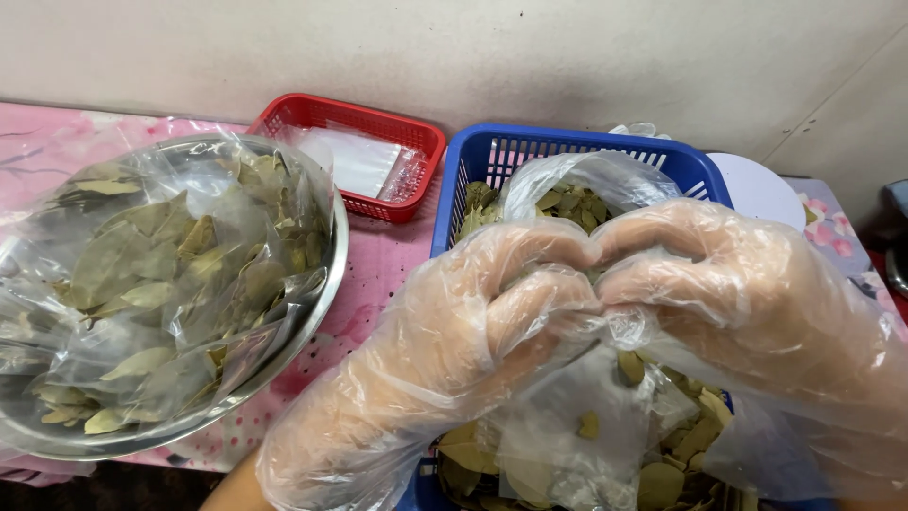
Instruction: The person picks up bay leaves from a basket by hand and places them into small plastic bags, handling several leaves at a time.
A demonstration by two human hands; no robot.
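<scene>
Small clear bag [577,426] of dried leaves, pinched between both gloved grips, hanging below.

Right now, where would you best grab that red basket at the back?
Probably the red basket by its near right rim, reaching from the front. Its shallow slotted wall stands clear there, while the steel bowl crowds its left side and clear packets fill its middle.

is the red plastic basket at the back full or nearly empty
Nearly empty: the red plastic basket holds only a flat stack of clear plastic bags, with its mesh walls showing above them.
</scene>
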